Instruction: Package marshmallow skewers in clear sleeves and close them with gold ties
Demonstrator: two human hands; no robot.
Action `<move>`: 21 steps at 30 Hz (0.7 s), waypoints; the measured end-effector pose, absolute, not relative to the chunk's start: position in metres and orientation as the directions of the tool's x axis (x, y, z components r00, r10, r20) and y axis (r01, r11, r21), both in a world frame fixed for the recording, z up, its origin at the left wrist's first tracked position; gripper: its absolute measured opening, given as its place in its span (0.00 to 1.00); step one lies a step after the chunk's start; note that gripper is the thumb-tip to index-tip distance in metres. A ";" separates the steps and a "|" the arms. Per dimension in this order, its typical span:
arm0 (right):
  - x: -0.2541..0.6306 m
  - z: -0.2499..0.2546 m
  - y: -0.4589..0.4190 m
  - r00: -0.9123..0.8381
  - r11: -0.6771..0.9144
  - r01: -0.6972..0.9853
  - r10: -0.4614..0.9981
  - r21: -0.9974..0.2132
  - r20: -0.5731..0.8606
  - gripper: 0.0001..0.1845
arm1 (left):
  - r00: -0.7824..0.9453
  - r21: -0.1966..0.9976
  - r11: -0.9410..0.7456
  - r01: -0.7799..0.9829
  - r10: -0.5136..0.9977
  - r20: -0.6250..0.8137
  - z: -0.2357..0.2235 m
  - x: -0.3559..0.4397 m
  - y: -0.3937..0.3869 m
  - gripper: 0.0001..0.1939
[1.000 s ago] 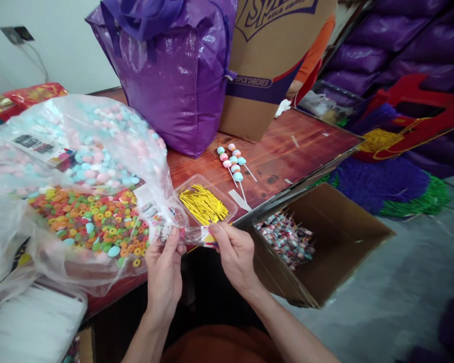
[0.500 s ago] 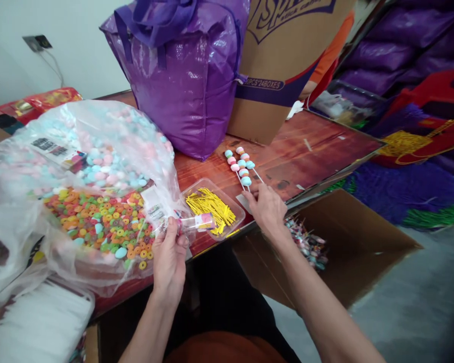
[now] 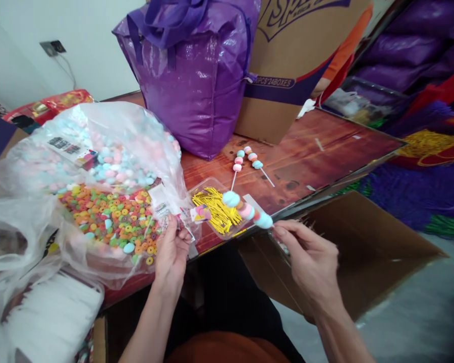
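Observation:
My right hand point(image 3: 312, 259) pinches the lower end of a candy skewer point(image 3: 247, 210) strung with pastel blue, pink and orange sweets; it is tilted, its tip pointing left. Between the fingers of my left hand point(image 3: 172, 252) is a clear plastic wrapper with a printed label point(image 3: 200, 214). The skewer's tip is close to the wrapper, apart from it. Behind them, a clear tray point(image 3: 235, 233) holds yellow twist ties point(image 3: 217, 206). Two more candy skewers lie farther back on the table, one on the left point(image 3: 238, 167) and one on the right point(image 3: 254, 159).
Left of my hands lies an open plastic bag point(image 3: 75, 171) of pastel sweets and ring candies point(image 3: 109, 217). A purple bag point(image 3: 189, 96) and a cardboard box point(image 3: 265, 116) stand behind. White sticks point(image 3: 49, 312) fill a lower-left tray. An open carton point(image 3: 378, 252) sits below the table's right edge.
My right hand has lifted one candy skewer off the table and brought it nearer, toward the wrapper. Two skewers stay behind. My left hand keeps the wrapper, its label end now turned slightly upward.

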State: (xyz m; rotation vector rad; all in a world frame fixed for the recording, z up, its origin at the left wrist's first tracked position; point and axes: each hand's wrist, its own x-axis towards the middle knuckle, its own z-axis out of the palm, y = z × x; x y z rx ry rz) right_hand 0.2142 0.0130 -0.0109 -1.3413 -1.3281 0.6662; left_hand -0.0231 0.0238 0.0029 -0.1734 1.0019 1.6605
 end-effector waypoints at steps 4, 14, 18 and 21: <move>0.212 0.004 0.002 0.070 0.370 0.420 0.897 -0.829 0.436 0.07 | -0.373 0.541 -0.022 -0.840 0.748 -0.548 0.002 -0.023 0.021 0.17; 0.222 0.012 0.006 -0.149 0.481 0.585 0.855 -0.653 0.497 0.06 | -0.372 0.649 0.017 -0.761 0.807 -0.457 0.001 -0.029 0.019 0.25; 0.220 0.014 0.007 -0.189 0.473 0.555 0.873 -0.684 0.450 0.08 | -0.389 0.701 0.004 -0.713 0.829 -0.401 -0.004 -0.030 0.017 0.22; 0.211 0.012 0.005 -0.180 0.414 0.496 0.909 -0.764 0.375 0.09 | -0.383 0.727 -0.022 -0.686 0.861 -0.335 -0.006 -0.024 0.015 0.18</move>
